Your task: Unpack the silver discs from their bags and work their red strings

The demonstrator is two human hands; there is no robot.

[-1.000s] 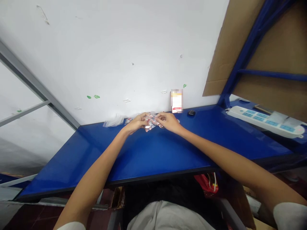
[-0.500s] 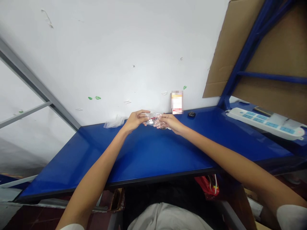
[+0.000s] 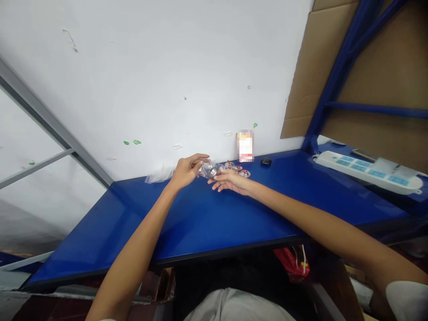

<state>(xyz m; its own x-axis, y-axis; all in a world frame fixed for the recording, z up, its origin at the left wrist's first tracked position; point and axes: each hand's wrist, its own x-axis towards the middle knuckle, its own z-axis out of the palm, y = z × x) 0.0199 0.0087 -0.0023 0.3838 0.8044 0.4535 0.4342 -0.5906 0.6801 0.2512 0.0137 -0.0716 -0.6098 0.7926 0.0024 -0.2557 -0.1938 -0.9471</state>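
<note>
My left hand (image 3: 187, 171) is closed on a clear plastic bag (image 3: 204, 166), thumb and fingers pinching its left side. My right hand (image 3: 231, 182), palm turned partly up, grips a small round silver metal piece (image 3: 214, 172) between thumb and fingers, right against the bag. Whether the piece is still partly inside the bag I cannot tell. Just behind my right hand, several flat silver discs (image 3: 245, 174) with red marks or ties lie on the blue table (image 3: 207, 223).
More clear plastic bags (image 3: 160, 174) lie by the wall at left. A small box (image 3: 245, 147) stands against the wall, with a small black object (image 3: 266, 161) beside it. A white power strip (image 3: 364, 169) lies at right, near a blue frame (image 3: 331, 89).
My right hand has turned palm up and shifted slightly down, and the silver piece now shows in its fingers. The discs behind it have come into view. The head view has tilted slightly.
</note>
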